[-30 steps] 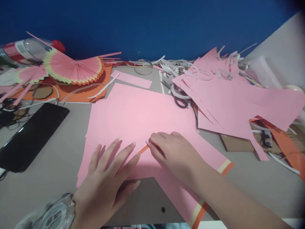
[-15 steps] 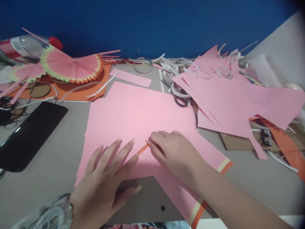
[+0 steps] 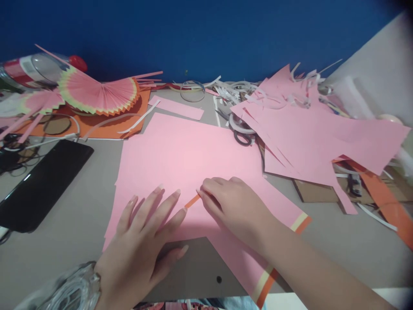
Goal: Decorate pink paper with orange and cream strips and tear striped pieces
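Note:
My left hand (image 3: 146, 234) lies flat with fingers spread on a large pink paper sheet (image 3: 190, 150); its index fingertip touches the lower end of a thin orange paper strip (image 3: 192, 201). Curled over the strip's other end is my right hand (image 3: 227, 200), its fingertips pressed together on it. Whatever part of the strip runs under those fingers is hidden. Beneath my right forearm, a long pink paper piece edged in cream and orange (image 3: 247, 262) slants toward the table's front edge.
Scissors (image 3: 242, 137) lie beside pink paper offcuts (image 3: 309, 142) and white paper scraps (image 3: 234, 90). At left are a black phone (image 3: 48, 185), a pleated pink paper fan (image 3: 100, 97) and a bottle with a red cap (image 3: 41, 69). A blue wall (image 3: 206, 38) stands behind.
The view has shifted slightly. Both hands keep the same pose on the paper and strip.

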`<action>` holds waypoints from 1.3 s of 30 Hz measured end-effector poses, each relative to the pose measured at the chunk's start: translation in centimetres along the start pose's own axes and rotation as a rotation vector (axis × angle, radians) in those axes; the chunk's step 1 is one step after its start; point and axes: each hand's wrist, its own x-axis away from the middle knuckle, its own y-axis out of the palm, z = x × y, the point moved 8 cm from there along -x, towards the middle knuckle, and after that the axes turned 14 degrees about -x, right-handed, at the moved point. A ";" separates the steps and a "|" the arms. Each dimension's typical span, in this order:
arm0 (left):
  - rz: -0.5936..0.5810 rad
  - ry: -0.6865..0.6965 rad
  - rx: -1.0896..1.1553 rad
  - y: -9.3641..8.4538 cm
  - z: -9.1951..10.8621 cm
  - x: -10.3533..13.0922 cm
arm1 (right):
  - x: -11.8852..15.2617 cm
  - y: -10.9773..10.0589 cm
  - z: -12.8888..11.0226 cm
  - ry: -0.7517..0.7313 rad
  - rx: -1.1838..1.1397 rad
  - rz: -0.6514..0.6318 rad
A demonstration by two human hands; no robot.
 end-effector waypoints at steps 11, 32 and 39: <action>0.005 0.102 -0.061 0.2 0.6 0.0 | 0.1 0.1 -0.2 -0.033 0.036 0.010; 0.026 0.076 -0.077 -0.5 0.6 0.0 | 0.1 0.0 -0.2 -0.034 0.010 0.005; 0.012 0.071 -0.080 -0.6 0.5 0.5 | 0.1 -0.2 -0.3 -0.043 0.004 0.005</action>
